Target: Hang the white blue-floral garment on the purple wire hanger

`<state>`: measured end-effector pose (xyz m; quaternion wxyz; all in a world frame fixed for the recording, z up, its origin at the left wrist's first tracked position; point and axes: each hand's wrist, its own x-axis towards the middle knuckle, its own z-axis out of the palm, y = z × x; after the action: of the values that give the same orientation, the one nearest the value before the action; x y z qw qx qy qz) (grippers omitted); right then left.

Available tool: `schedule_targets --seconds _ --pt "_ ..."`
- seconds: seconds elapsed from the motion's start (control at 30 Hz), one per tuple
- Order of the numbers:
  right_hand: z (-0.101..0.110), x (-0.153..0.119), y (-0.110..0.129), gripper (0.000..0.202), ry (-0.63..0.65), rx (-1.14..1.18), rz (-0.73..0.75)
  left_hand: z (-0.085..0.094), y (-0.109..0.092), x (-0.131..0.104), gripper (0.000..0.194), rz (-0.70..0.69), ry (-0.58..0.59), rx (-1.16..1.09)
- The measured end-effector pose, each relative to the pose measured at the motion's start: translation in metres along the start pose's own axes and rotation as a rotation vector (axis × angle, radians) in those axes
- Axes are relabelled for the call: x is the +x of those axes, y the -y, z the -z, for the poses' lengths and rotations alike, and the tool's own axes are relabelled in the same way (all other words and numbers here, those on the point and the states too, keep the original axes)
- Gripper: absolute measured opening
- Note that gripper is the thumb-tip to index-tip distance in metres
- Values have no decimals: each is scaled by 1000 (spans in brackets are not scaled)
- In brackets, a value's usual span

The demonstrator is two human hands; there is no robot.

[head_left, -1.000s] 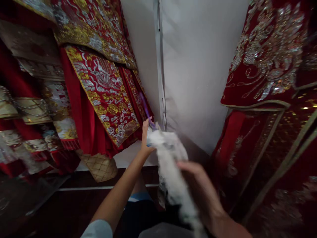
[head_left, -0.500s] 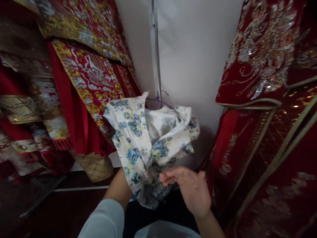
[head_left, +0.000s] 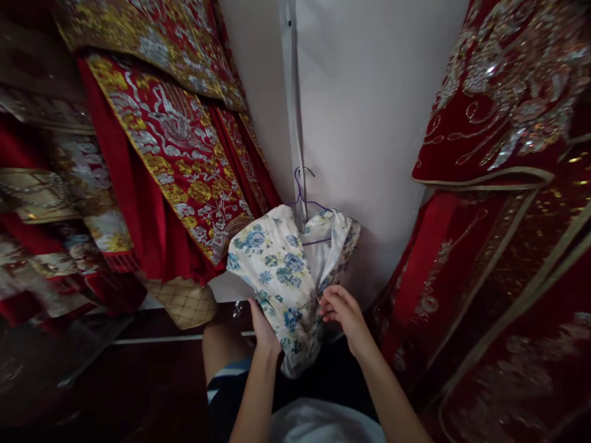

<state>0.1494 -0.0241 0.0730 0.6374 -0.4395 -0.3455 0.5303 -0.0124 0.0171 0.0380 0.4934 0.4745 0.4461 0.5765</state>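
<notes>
A white blouse with blue flowers [head_left: 277,264] hangs on a thin purple wire hanger [head_left: 302,195] in front of me. Its neckline is open and its lower part is bunched together. My left hand [head_left: 265,329] lies against the blouse's lower left side, one digit stretched out and the other fingers hidden behind the cloth. At the front edge of the blouse, my right hand [head_left: 342,311] has its fingers curled in a pinch on the fabric.
Red garments with gold and silver embroidery [head_left: 175,141] hang close on the left. Sequinned red garments [head_left: 503,111] hang on the right. Behind the blouse are a pale wall [head_left: 369,92] and a narrow upright strip [head_left: 292,92].
The blouse has turned and shifted lower, showing more of the hanger. My left hand has come out from behind it to its left side. My right hand went from open to pinching the edge.
</notes>
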Motion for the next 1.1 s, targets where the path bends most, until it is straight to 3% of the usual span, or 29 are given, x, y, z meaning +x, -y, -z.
schedule_targets --seconds 0.13,0.2,0.27,0.4,0.57,0.63,0.73,0.77,0.8,0.83,0.93,1.0,1.1 --pt "-12 17 -31 58 -118 -41 -24 7 5 -6 45 -94 -17 6" --pt "-18 23 -44 56 -116 -51 -57 1 5 -10 34 -132 -18 60" --pt "-20 27 -52 50 -95 -68 -70 -7 5 -14 29 -72 -22 -7" --pt "-16 31 -54 37 -31 -114 8 -14 5 -24 34 75 -19 -214" --pt "-5 31 -45 26 65 -154 -5 3 6 -15 42 112 -71 -242" --pt "0 28 -42 24 42 -166 7 14 9 -8 45 -2 -201 -135" --pt "1 21 -37 23 -13 -194 38 25 12 -2 56 -338 -480 135" --pt "-1 18 -35 23 -8 -207 43 25 12 -3 56 -438 -509 223" --pt "-3 16 -33 23 13 -222 49 22 11 -5 52 -507 -460 299" --pt "-6 13 -32 23 44 -235 59 18 11 -8 45 -537 -335 360" --pt "-15 6 -27 22 149 -254 85 -4 10 -18 22 -478 130 435" --pt "-19 3 -24 21 174 -236 73 -16 11 -22 11 -444 217 431" --pt "-25 10 -12 19 71 -101 46 -24 14 -23 14 -452 200 462"
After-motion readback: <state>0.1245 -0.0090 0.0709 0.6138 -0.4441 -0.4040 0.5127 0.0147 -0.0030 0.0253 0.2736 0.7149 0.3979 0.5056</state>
